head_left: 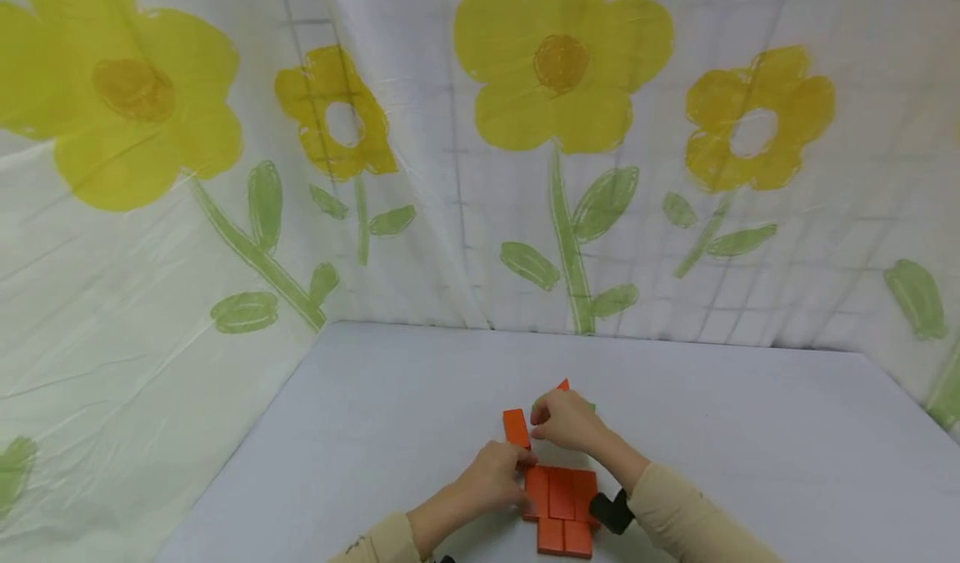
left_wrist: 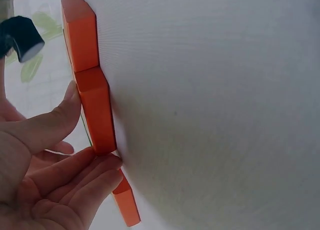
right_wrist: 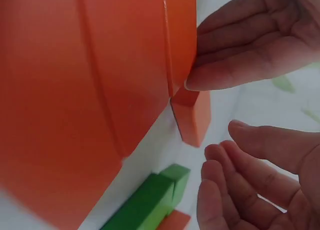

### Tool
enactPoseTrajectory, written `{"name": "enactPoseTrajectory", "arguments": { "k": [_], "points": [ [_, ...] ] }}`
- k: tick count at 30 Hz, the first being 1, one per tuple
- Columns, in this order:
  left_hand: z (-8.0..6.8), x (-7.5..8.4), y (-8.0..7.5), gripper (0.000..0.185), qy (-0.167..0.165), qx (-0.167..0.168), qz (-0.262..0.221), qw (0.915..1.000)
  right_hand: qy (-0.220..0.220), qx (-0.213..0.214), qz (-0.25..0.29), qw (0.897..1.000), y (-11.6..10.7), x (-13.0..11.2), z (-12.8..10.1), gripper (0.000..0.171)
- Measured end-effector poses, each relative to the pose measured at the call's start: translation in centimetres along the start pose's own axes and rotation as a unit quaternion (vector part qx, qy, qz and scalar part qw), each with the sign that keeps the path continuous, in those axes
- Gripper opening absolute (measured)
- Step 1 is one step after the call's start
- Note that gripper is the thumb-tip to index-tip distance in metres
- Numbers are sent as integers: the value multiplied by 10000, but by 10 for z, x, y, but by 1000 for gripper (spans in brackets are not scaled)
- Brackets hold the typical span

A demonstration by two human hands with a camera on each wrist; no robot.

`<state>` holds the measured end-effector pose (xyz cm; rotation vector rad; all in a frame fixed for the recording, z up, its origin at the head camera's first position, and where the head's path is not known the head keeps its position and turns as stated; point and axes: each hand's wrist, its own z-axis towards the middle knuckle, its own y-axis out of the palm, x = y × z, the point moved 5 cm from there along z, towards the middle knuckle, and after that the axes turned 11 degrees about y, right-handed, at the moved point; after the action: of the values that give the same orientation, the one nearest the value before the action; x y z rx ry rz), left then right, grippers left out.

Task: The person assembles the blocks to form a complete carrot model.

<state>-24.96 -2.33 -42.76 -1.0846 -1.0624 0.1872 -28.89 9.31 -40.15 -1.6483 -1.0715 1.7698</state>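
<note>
Two orange-red rectangular blocks [head_left: 564, 537], smooth and flat, lie side by side at the near end of the white worktop [head_left: 405, 396]. Three more orange-red rectangular blocks [head_left: 561, 494] lie in a row against their far edge, long sides together.

Left hand [head_left: 493, 478], beige sleeve [head_left: 382, 542], is at the row's left side: fingers nearly straight, spread from the thumb, touching the leftmost block at its far end; thumb along that block. No pinch visible.

Single orange rectangular block [head_left: 515, 427] lies just beyond the row's far-left corner, slightly angled, partly behind the left fingers. Can't tell if it touches the row.

Right hand [head_left: 568, 419] is beyond the row: fingers loosely bent, thumb apart, nothing between them. It partly covers some green blocks [head_left: 592, 406]; an orange pointed piece [head_left: 564, 384] shows at their far side.

Farthest: white sheet [head_left: 420, 279] printed with yellow flowers.
</note>
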Motion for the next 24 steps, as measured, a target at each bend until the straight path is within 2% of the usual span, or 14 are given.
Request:
{"name": "enactPoseTrajectory", "arguments": {
  "k": [4,10,17,21,24],
  "points": [
    [-1,0,0,43,7,59,186,9998,455,-37,-276,9986,14,-7,13,19],
    [-1,-1,1,39,-51,111,50,9999,950,-3,-706,9930,27,-14,20,42],
    [-1,-2,2,38,-21,154,-195,9997,615,191,-1112,9917,31,-15,23,28],
    [0,-2,2,39,-24,155,-132,9998,789,237,-1012,9915,26,-9,24,28],
    [0,-2,1,40,103,218,-21,9997,859,273,-807,9926,17,-7,23,29]
  ]
}}
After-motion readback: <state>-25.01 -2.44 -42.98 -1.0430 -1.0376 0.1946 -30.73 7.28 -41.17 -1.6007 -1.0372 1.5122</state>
